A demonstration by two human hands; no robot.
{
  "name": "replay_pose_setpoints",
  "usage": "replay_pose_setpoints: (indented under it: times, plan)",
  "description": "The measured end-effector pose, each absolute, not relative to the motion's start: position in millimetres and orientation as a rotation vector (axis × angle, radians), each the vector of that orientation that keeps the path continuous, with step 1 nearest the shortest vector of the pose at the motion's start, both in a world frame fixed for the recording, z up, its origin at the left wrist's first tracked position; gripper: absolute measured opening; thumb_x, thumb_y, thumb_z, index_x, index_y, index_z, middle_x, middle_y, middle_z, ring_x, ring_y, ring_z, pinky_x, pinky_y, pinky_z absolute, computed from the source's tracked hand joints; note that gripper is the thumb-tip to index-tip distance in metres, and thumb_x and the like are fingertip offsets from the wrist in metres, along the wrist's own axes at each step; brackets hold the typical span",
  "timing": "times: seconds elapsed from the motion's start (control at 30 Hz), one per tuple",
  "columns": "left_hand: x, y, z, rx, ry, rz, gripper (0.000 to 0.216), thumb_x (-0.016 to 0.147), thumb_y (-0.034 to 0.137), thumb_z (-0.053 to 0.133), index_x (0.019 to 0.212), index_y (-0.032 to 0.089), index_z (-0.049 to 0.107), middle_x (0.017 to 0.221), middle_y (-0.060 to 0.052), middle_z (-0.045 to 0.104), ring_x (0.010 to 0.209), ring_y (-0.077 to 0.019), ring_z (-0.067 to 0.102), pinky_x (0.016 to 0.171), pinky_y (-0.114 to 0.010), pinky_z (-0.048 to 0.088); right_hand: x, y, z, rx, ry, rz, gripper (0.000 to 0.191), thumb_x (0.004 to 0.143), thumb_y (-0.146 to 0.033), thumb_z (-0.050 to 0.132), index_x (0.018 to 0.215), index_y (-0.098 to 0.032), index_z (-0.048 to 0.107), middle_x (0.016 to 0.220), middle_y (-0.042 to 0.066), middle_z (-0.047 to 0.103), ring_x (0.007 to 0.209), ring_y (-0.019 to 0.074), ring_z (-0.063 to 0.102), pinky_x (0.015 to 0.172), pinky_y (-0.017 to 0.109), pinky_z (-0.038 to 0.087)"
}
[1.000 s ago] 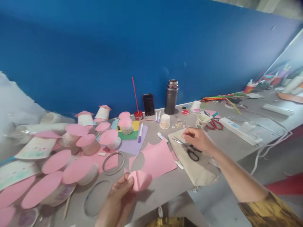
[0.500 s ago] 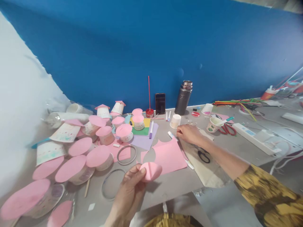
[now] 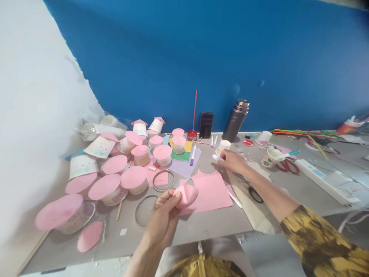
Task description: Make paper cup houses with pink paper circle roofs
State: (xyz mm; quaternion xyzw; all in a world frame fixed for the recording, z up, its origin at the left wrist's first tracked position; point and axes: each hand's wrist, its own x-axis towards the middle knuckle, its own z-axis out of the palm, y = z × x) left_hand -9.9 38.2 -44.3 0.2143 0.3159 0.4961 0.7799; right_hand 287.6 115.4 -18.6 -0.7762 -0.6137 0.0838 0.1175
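My left hand [image 3: 165,209] pinches a pink paper disc [image 3: 186,195], creased and bent into a shallow cone, above the table's front part. My right hand [image 3: 234,162] reaches out over the table, its fingers closed on a white glue stick [image 3: 216,157] with a blue band. Just behind those fingers stands an upside-down white paper cup [image 3: 223,146]. Between the hands lies a cut pink sheet [image 3: 211,192] with rounded pieces gone from its edge.
At the left stand several decorated cups with pink paper tops [image 3: 135,179]. Two tape rings [image 3: 163,181] lie beside the pink sheet. A dark flask [image 3: 236,121] and phone [image 3: 206,125] stand at the wall. Red-handled scissors [image 3: 289,166] and a power strip [image 3: 319,179] are right.
My right hand has closed on the glue stick and shifted it nearer the upside-down cup. My left hand still holds the bent pink disc. The view has swung left.
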Motion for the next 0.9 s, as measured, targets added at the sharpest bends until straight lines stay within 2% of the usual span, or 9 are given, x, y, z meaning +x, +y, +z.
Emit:
replay_pose_setpoints:
  times: [0.07,0.13,0.23,0.27,0.37,0.5,0.73,0.9]
  plan:
    - [-8,38,-43,0.452,0.684,1.083,0.031,0.067,0.025,0.092,0.069,0.015,0.063,0.072,0.002,0.067,0.071,-0.0104,0.062,0.072,-0.025,0.056,286,97,-9,-2.151,-1.76,0.242,0.024,0.092,-0.039,0.059,0.1,-0.018,0.066,0.093,0.007,0.076,0.079,0.0202,0.068,0.068,0.028,0.047]
    - [-4,38,-41,0.453,0.696,1.105,0.031,0.065,0.026,0.094,0.069,0.014,0.065,0.072,0.001,0.067,0.071,-0.0098,0.061,0.071,-0.022,0.054,276,70,0,-1.98,-1.764,0.292,0.031,0.099,-0.045,0.05,0.106,-0.019,0.065,0.09,0.005,0.075,0.079,0.0186,0.068,0.07,0.026,0.05]
    - [3,37,-38,0.475,0.724,1.152,0.035,0.06,0.027,0.096,0.065,0.015,0.064,0.066,0.003,0.064,0.067,-0.0083,0.057,0.068,-0.02,0.05,248,25,6,-1.548,-1.712,0.474,0.033,0.098,-0.052,0.056,0.105,-0.022,0.068,0.081,0.003,0.074,0.071,0.0183,0.066,0.061,0.026,0.05]
    - [5,36,-38,0.496,0.738,1.165,0.036,0.06,0.029,0.096,0.064,0.015,0.063,0.065,0.003,0.063,0.065,-0.0083,0.056,0.067,-0.02,0.049,237,13,5,-1.501,-1.755,0.483,0.03,0.098,-0.05,0.059,0.106,-0.023,0.069,0.087,0.004,0.075,0.071,0.018,0.067,0.06,0.025,0.05]
    - [9,33,-39,0.617,0.775,1.185,0.035,0.063,0.036,0.093,0.064,0.016,0.064,0.064,0.002,0.063,0.065,-0.0105,0.055,0.067,-0.022,0.047,210,-8,2,-1.352,-1.904,0.226,0.019,0.098,-0.039,0.063,0.106,-0.024,0.068,0.093,0.006,0.077,0.078,0.0194,0.07,0.066,0.028,0.052]
    - [7,29,-40,0.811,0.843,1.18,0.03,0.071,0.039,0.088,0.066,0.016,0.069,0.07,-0.002,0.07,0.072,-0.0146,0.06,0.073,-0.027,0.047,199,-8,-3,-1.271,-1.977,-0.028,0.012,0.101,-0.031,0.06,0.108,-0.024,0.066,0.09,0.006,0.076,0.083,0.0211,0.07,0.073,0.032,0.052]
    - [7,24,-41,0.955,0.906,1.148,0.028,0.076,0.04,0.084,0.068,0.017,0.072,0.077,-0.005,0.073,0.075,-0.0167,0.063,0.077,-0.029,0.049,201,-9,-6,-1.24,-2.032,-0.044,0.011,0.1,-0.023,0.062,0.111,-0.023,0.064,0.092,0.005,0.074,0.083,0.0205,0.068,0.074,0.032,0.051]
    - [7,23,-40,0.955,0.906,1.171,0.029,0.08,0.04,0.081,0.067,0.017,0.069,0.071,-0.002,0.068,0.073,-0.0148,0.06,0.076,-0.026,0.048,197,-14,-6,-1.203,-2.018,-0.066,0.012,0.1,-0.024,0.062,0.112,-0.024,0.065,0.088,0.004,0.074,0.081,0.0199,0.068,0.07,0.032,0.051]
